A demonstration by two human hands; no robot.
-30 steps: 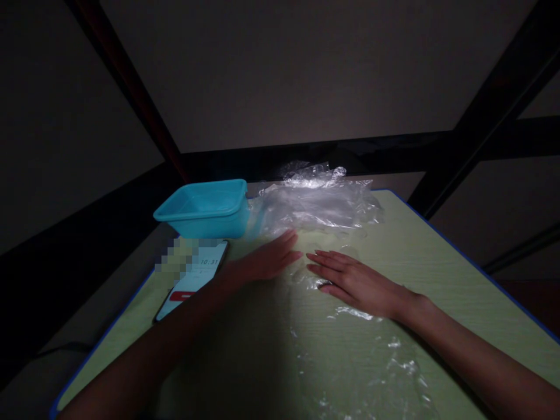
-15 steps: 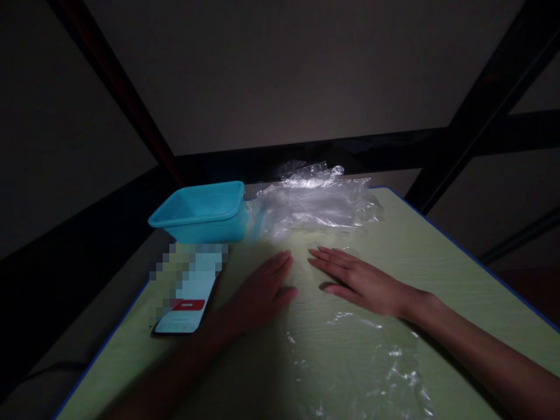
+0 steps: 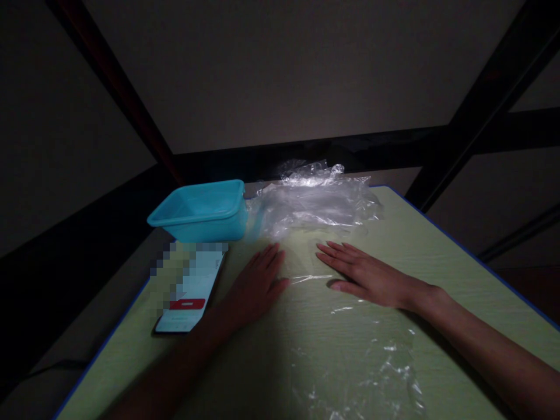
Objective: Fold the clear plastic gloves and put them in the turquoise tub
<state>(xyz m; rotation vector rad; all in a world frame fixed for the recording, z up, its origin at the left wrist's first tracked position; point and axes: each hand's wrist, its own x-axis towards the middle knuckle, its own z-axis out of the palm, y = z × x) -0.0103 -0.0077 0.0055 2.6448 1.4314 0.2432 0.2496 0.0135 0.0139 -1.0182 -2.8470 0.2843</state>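
Note:
A clear plastic bag (image 3: pixel 350 350) lies spread on the pale green table (image 3: pixel 455 274), its near end running out of the bottom of the view. My left hand (image 3: pixel 261 284) rests flat, palm down, at the bag's far left corner, fingers stretched out. Palm down at the far right corner is my right hand (image 3: pixel 363 273), its fingers extended and the thumb apart. Between the two thumbs a shiny crease runs across the film. Neither hand grasps anything. Beyond the fingertips lies a crumpled pile of clear plastic bags (image 3: pixel 315 201).
A turquoise plastic basin (image 3: pixel 205 224) stands at the back left, touching the pile. In front of it lies a phone (image 3: pixel 188 318) with a lit screen, partly blurred out, close to my left forearm. A wall (image 3: pixel 280 76) rises behind the table.
My hands have moved slightly apart, the left one leftward and the right one rightward. A bright crease now shows in the film between them.

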